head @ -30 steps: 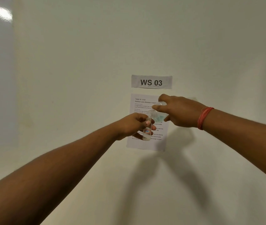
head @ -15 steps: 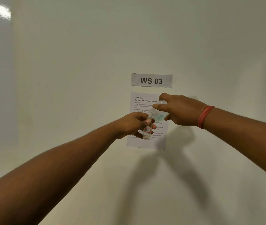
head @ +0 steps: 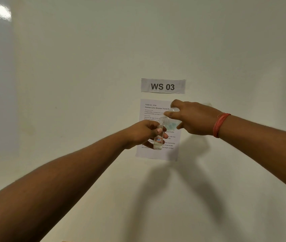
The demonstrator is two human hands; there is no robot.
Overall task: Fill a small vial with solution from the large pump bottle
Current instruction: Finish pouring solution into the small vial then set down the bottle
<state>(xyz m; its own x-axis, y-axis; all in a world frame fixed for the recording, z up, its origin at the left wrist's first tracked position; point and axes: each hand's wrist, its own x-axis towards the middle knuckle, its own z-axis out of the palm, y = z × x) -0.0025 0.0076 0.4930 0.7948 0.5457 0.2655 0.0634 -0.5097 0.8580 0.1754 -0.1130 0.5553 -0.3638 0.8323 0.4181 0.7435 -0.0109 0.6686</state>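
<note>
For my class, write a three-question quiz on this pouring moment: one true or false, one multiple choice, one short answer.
1. True or false: the left hand grips the small vial upright.
2. The larger clear bottle in the right hand is: A) standing on the surface, B) tilted with its neck over the vial's mouth, C) lying on the instruction sheet.
3. What does the label above the sheet read?

Key: 1 true; 2 B; 3 WS 03.
</note>
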